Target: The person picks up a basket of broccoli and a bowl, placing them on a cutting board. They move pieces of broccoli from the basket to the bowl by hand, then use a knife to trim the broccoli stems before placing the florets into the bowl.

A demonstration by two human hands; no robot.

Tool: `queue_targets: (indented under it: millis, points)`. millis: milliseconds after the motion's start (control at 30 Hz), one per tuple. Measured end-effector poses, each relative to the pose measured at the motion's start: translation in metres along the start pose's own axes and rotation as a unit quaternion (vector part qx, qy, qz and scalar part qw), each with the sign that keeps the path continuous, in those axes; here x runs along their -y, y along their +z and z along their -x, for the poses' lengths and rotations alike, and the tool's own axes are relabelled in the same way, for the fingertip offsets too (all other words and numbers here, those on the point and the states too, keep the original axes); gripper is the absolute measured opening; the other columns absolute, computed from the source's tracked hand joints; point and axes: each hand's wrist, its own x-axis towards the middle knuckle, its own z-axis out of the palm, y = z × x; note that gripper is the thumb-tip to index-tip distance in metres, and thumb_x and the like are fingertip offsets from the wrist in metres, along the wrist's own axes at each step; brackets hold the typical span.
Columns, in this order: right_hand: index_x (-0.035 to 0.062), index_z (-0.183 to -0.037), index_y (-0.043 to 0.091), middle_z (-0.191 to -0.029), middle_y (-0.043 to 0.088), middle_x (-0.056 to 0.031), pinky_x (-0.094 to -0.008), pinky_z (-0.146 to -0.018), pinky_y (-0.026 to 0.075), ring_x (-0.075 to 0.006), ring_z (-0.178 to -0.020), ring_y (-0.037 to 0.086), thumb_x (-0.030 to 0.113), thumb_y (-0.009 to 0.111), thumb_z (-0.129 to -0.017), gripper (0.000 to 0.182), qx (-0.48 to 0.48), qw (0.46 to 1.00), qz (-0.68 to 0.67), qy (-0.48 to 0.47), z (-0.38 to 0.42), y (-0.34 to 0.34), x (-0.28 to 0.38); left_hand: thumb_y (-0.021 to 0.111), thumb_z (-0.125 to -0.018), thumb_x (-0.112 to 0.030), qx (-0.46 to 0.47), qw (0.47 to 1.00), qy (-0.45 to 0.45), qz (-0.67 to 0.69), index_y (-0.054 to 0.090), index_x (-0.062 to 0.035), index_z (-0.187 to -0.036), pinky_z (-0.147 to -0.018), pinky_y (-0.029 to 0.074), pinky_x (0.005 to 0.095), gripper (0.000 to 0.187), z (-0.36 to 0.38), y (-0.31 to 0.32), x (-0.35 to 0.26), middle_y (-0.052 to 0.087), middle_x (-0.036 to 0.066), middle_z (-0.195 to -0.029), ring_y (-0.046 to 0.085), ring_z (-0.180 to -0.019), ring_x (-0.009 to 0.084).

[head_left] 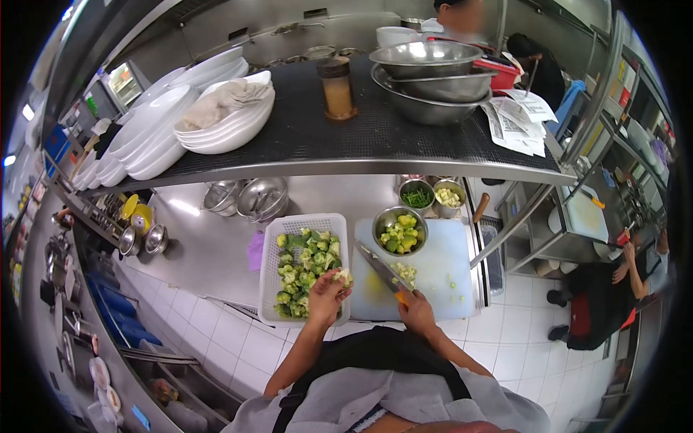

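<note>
My left hand (pixel 328 294) is closed in a pinch on a pale green broccoli floret (pixel 343 276), over the right edge of a white perforated basket (pixel 266 292). Green broccoli pieces (pixel 307 260) fill that basket. My right hand (pixel 417 315) grips the orange handle of a kitchen knife (pixel 377 265). Its blade points up and left over a pale blue cutting board (pixel 440 289). Small pale cut pieces (pixel 404 274) lie by the blade. At the board's far edge stands a steel bowl (pixel 378 229) with yellow-green pieces inside.
Behind the board are steel containers of chopped greens (pixel 416 198) and pale cubes (pixel 447 197). An overhead shelf (pixel 303 155) carries white bowls (pixel 231 133), a brown-lidded jar (pixel 338 94) and stacked steel bowls (pixel 429 86). Another person (pixel 603 303) works at the right.
</note>
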Motion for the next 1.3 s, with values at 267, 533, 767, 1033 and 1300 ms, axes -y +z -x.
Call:
queue_targets:
  millis: [267,533,767,1033,1300]
  points:
    - [0.0129,-0.148,0.06,-0.118,0.061,-0.0217,-0.0486,-0.101,0.052,-0.0412,-0.116,0.06,0.017,0.066,-0.093,0.056,0.0,0.999,-0.019,0.044,0.006,0.006,0.008,0.073,-0.1,-0.005,0.007,0.999,0.03,-0.013,0.063,-0.0023,-0.134,-0.084,0.06,0.0308,0.036,-0.006,-0.012,0.008,0.072,0.006,-0.113,0.073,-0.099,0.0214]
    - [0.0108,-0.145,0.061,-0.12,0.059,-0.0188,-0.0471,-0.102,0.05,-0.0377,-0.116,0.056,0.016,0.067,-0.089,0.056,-0.016,0.999,0.05,0.011,0.002,0.006,0.009,0.072,-0.102,-0.01,0.055,0.998,0.039,-0.01,0.061,-0.0018,-0.137,-0.087,0.059,0.0298,0.037,-0.017,-0.001,0.016,0.071,0.007,-0.117,0.07,-0.096,0.0161]
    - [0.0072,-0.123,0.074,-0.11,0.068,-0.0184,-0.0491,-0.097,0.053,-0.0387,-0.107,0.064,0.013,0.068,-0.09,0.034,-0.108,0.988,-0.045,-0.101,-0.024,-0.038,0.062,0.072,-0.103,-0.014,0.064,0.997,0.033,-0.033,0.062,-0.004,-0.136,-0.083,0.056,0.028,0.036,-0.013,0.0,0.005,0.071,0.006,-0.115,0.068,-0.096,0.0154]
    - [0.0055,-0.121,0.076,-0.103,0.072,-0.0122,-0.0436,-0.086,0.054,-0.0318,-0.096,0.067,0.003,0.075,-0.089,0.032,-0.154,0.912,-0.135,-0.354,-0.073,-0.188,0.235,0.072,-0.102,-0.016,0.084,0.995,0.027,-0.046,0.066,-0.0074,-0.137,-0.08,0.055,0.0288,0.036,-0.005,-0.025,0.007,0.072,0.005,-0.109,0.068,-0.092,0.0144]
    - [0.0021,-0.127,0.071,-0.12,0.074,-0.0197,-0.042,-0.089,0.057,-0.0341,-0.102,0.073,0.028,0.072,-0.096,0.041,-0.218,0.849,-0.057,-0.478,-0.161,-0.262,0.416,0.074,-0.102,-0.016,0.068,0.994,0.014,-0.08,0.066,-0.0103,-0.138,-0.079,0.055,0.0265,0.037,0.009,-0.06,-0.008,0.069,-0.001,-0.099,0.066,-0.088,0.0101]
